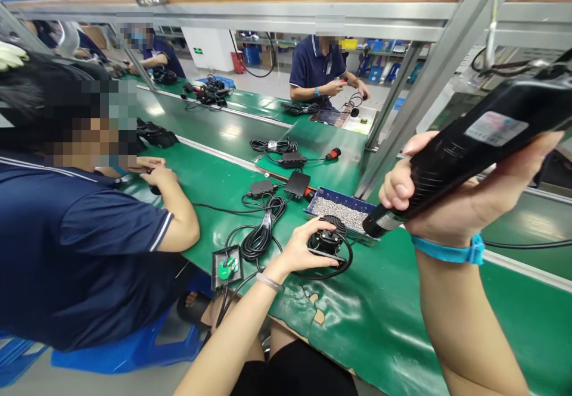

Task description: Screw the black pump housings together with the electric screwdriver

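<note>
Left hand: we see our left hand (pixel 300 247) curled over a round black part (pixel 328 240), fingers pressed on its top and side, holding it down on the belt.
Right hand: our right hand (pixel 440 196) is wrapped tight around a black electric screwdriver (pixel 469 152), raised above the belt with its tip angled down toward the round part, not touching it.
Wrist: a blue wrist strap (pixel 447 250) circles the right wrist.
Surface: a long green belt (pixel 402 324), glossy, with a worn, chipped patch at its near edge.
Near the part: a blue tray of small screws (pixel 342 210) sits just behind it; a coiled black cable (pixel 263 232) and a small square box with a green piece (pixel 227 267) lie to its left.
Room: a factory line under a metal frame (pixel 402 110); a co-worker in a navy shirt (pixel 80 247) sits close at our left, and another person (pixel 319 68) works farther along the belt.
</note>
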`<state>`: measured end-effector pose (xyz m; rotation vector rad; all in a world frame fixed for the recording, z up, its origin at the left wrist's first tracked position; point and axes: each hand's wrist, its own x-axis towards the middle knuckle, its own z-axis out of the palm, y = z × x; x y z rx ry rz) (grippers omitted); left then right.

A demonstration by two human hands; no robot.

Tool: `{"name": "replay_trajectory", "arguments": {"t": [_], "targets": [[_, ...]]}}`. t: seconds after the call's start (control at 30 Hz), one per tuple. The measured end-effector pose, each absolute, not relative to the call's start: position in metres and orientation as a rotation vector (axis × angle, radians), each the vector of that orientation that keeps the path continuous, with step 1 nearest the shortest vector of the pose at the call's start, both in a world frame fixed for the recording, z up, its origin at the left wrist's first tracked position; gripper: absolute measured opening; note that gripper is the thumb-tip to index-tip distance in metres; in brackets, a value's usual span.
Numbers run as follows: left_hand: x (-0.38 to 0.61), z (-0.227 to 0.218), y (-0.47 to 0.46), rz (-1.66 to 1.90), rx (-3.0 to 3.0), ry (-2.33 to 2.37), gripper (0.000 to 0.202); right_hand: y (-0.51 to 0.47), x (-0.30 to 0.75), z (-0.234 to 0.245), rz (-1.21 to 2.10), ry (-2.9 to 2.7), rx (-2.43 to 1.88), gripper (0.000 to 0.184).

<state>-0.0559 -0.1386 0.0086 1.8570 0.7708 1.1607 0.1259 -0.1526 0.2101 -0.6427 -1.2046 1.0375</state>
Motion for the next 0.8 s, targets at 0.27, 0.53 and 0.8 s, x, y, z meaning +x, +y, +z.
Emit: {"name": "replay_trajectory", "arguments": {"t": [0.27, 0.53, 0.8], "targets": [[-0.057, 0.011, -0.139, 1.159, 1.861, 0.766, 0.067, -0.146, 0.111, 0.204, 1.078, -1.221, -0.610, 0.067], [-0.055, 0.012, -0.141, 1.158, 1.902, 0.762, 0.066, -0.146, 0.101, 0.204, 1.133, -1.276, -0.569, 0.069], [-0.055, 0.010, -0.139, 1.191, 1.892, 0.718, 0.066, -0.142, 0.105, 0.206, 1.217, -1.349, -0.510, 0.071]]}}
